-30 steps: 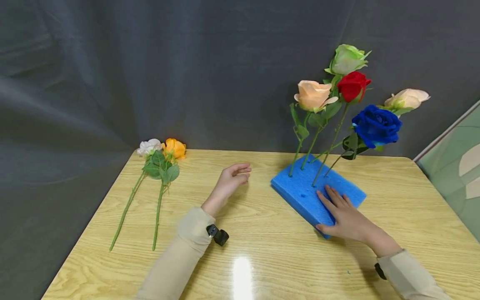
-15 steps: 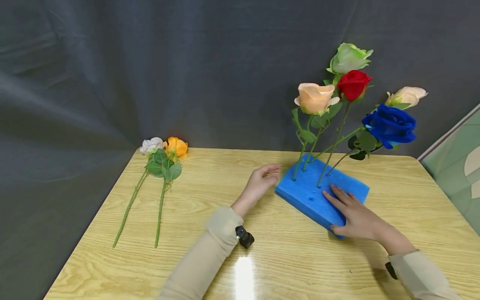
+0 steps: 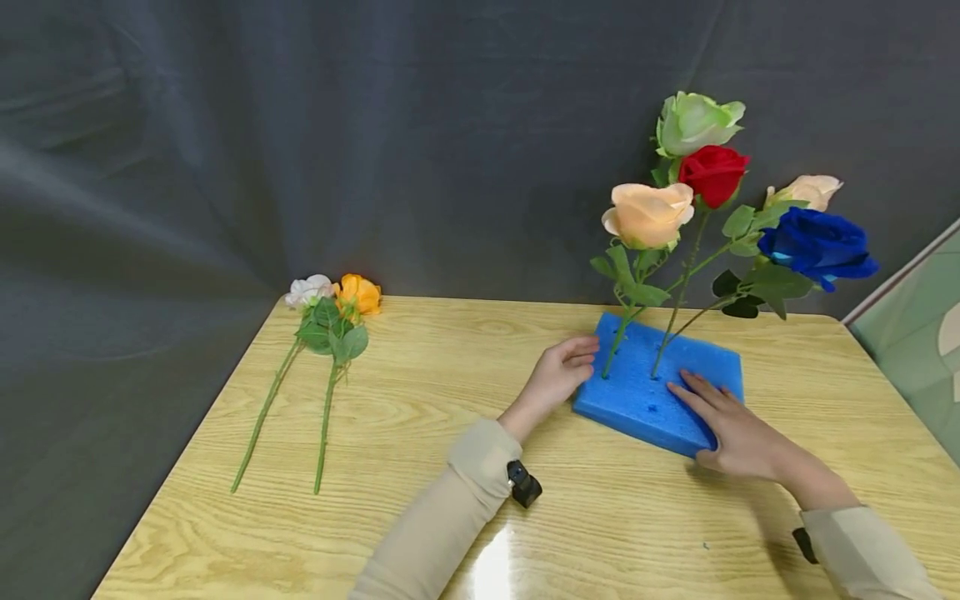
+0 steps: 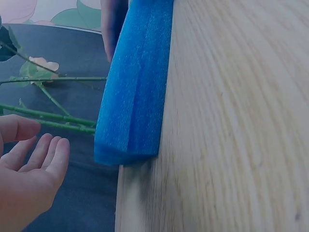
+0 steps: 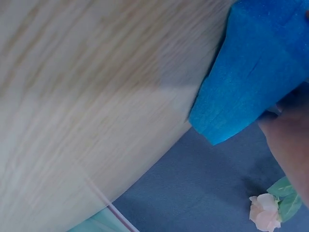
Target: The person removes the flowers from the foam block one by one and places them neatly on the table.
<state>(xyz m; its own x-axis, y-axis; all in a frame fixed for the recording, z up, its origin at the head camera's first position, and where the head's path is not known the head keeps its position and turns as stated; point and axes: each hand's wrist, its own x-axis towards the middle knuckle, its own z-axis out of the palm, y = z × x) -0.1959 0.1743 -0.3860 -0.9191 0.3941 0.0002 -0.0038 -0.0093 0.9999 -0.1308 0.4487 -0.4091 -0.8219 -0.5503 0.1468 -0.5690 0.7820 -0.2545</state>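
Observation:
A blue foam block [image 3: 630, 400] lies on the table with several roses stuck upright or leaning in it: peach [image 3: 649, 215], red [image 3: 714, 173], pale green [image 3: 697, 125], blue [image 3: 817, 242] and pale cream [image 3: 813, 191]. My right hand [image 3: 738, 433] rests on its right part, fingers spread over the top and thumb down by the front edge. At the left end is my left hand [image 3: 561, 377], fingers loosely bent, holding nothing. In the left wrist view a gap shows between those fingertips [image 4: 60, 150] and the foam [image 4: 130, 96]. One hole in the top holds no stem.
A white rose [image 3: 307, 290] and an orange rose [image 3: 358, 295] lie side by side at the table's left, stems toward me. A dark curtain [image 3: 450, 150] hangs behind the wooden table [image 3: 420, 358]. A green patterned panel [image 3: 915, 317] stands at the right.
The foam block has turned counterclockwise and shifted right, its roses swinging with it. My left hand has moved right to its left end; my right hand has stayed on it, moving along.

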